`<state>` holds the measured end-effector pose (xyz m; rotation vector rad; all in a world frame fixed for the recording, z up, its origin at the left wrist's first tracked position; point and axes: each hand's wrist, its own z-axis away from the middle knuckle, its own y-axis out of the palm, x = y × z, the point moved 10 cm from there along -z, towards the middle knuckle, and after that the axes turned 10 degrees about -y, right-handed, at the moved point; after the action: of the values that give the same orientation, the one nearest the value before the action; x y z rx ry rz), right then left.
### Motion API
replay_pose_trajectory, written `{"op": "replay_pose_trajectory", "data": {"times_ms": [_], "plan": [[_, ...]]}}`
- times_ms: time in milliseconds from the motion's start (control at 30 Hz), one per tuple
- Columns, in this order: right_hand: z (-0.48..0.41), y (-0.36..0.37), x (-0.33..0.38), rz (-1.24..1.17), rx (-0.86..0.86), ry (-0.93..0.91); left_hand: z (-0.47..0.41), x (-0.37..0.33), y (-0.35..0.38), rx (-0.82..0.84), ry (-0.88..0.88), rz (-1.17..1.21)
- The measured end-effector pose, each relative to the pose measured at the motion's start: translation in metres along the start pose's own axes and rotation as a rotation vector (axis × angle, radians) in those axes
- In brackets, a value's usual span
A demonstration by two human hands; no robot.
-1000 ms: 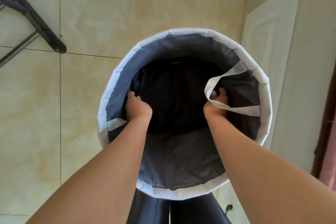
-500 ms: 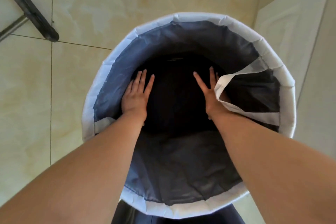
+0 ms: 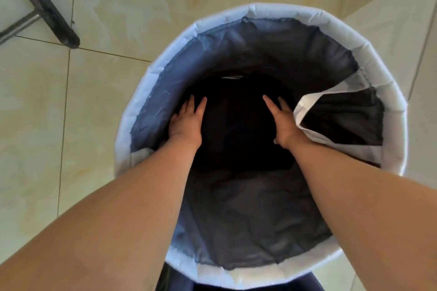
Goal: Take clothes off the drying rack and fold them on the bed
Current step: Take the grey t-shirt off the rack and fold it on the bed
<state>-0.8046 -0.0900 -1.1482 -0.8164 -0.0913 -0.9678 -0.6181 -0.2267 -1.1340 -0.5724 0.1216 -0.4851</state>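
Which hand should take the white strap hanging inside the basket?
Right. The right hand lies flat on the dark garment directly beside the white strap; the left hand presses the far side, across the basket.

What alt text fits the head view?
The left hand and right hand rest flat, fingers straight, on dark clothing at the bottom of a round white-rimmed laundry basket. It stands on beige floor tiles; a dark frame foot shows top left.
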Motion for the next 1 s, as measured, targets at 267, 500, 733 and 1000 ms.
{"op": "replay_pose_trajectory", "data": {"times_ms": [267, 500, 733, 1000], "plan": [[0.108, -0.066, 0.138, -0.001, -0.134, -0.098, 0.117, 0.015, -0.089, -0.107, 0.003, 0.36], [0.232, -0.17, 0.254, -0.233, -0.313, -0.137, 0.263, 0.048, -0.207, -0.256, 0.02, 0.643], [0.35, -0.274, 0.345, -0.3, -0.434, -0.247, 0.406, 0.104, -0.312, -0.479, 0.042, 0.833], [0.461, -0.321, 0.454, -0.261, -0.369, -0.527, 0.571, 0.174, -0.352, -0.655, 0.06, 1.026]]}}
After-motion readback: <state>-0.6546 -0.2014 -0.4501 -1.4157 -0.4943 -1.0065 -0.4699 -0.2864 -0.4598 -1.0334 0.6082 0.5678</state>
